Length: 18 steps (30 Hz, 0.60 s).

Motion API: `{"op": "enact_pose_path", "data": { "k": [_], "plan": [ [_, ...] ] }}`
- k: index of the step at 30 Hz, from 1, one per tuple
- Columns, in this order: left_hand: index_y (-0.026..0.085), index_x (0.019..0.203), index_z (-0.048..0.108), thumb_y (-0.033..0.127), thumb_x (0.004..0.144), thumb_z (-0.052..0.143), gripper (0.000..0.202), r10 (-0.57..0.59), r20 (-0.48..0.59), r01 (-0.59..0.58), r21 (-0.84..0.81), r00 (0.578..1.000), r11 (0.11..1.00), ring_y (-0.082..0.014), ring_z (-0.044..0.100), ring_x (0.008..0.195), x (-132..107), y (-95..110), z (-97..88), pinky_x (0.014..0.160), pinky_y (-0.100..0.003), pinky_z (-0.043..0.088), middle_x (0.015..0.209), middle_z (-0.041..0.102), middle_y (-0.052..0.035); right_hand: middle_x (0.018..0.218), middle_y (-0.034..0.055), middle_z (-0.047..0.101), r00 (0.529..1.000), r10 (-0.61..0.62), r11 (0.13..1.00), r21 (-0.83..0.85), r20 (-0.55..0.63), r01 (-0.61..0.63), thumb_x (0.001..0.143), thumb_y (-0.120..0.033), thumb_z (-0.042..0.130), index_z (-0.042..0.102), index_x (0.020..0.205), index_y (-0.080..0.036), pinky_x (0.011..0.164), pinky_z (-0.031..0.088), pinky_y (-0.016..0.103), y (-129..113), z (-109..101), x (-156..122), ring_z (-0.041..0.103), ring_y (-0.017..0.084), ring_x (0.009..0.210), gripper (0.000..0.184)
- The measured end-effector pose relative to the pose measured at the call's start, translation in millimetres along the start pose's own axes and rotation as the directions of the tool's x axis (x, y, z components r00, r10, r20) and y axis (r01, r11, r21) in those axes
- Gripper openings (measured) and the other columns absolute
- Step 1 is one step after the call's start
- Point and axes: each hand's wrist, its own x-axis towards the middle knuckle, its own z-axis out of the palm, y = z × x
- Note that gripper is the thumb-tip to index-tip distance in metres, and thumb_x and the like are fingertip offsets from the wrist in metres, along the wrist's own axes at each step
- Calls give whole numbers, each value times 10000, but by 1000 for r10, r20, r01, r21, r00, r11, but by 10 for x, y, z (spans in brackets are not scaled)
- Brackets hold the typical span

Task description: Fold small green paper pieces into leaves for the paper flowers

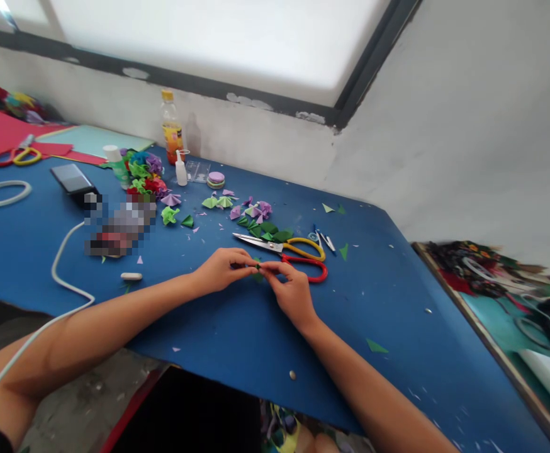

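My left hand (222, 269) and my right hand (290, 290) meet over the blue table (398, 302), fingertips pinched together on a small green paper piece (256, 267). Both hands rest low on the table top. Just behind them lie scissors with one yellow and one red handle (298, 251), blades pointing left. Folded green paper pieces (268, 231) and purple ones (256, 209) are scattered behind the scissors.
A pile of coloured paper flowers (143, 171), a glue bottle (180, 170), a drink bottle (171, 129) and a stack of paper discs (216, 180) stand at the back. A phone (71, 178) with a white cable (62, 277), a tape ring (1, 192) and other scissors (14, 155) lie left.
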Motion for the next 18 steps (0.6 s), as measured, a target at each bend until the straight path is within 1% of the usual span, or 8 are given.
{"op": "enact_pose_path", "data": {
  "k": [4,10,14,18],
  "plan": [
    [140,867,716,251,820,560,197,9,20,-10,14,1000,1000,-114,581,679,2,3,-19,624,-217,448,801,667,-58,835,39,724,1000,-5,1000,-12,1,5,787,-306,592,712,846,-214,742,511,316,1,6,-8,656,178,745,162],
    [143,827,717,249,833,539,207,64,-30,-64,15,997,998,-114,575,675,-7,2,-3,623,-217,448,779,664,-52,816,46,717,1000,3,1000,-28,5,-3,779,-324,604,705,856,-214,735,514,332,-16,12,-6,651,187,738,168],
    [133,818,717,254,829,552,205,46,-68,-46,11,997,999,-111,566,662,-10,17,10,603,-211,440,763,656,-54,816,48,713,1000,0,999,-39,-6,0,776,-308,601,697,861,-208,723,512,322,-27,12,-6,646,184,740,163],
    [131,799,717,259,816,572,195,17,-72,-17,-8,997,1000,-109,562,645,-11,25,12,585,-208,436,748,655,-51,798,49,708,1000,-1,999,-54,-2,1,778,-291,591,692,847,-194,707,506,307,-36,7,-11,643,178,727,156]
  ]
}}
